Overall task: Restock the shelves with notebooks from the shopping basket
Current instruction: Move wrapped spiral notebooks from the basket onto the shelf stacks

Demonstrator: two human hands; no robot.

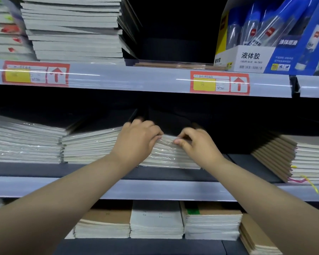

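The stack of wrapped notebooks (166, 155) lies on the middle shelf (155, 188), beside a neighbouring stack (88, 146) — its top front edge clasped by the left hand (136, 140), pinched by the right hand (197, 144). Placement seems in hand; next, squaring flush and release are called for.

Glue carton (250, 58): white and blue display box at upper right, yellow on its left side, front printed "LIQUID GLUE No.7302" under Chinese characters.
Glue bottles (269, 31): clear, blue-topped, with round red logos, leaning back inside the carton.
Right price tag (219, 83): red-bordered, yellow patch, red up-arrow; just below the carton's left corner.
Left price tag (36, 74): same design, far left, well apart from the other.
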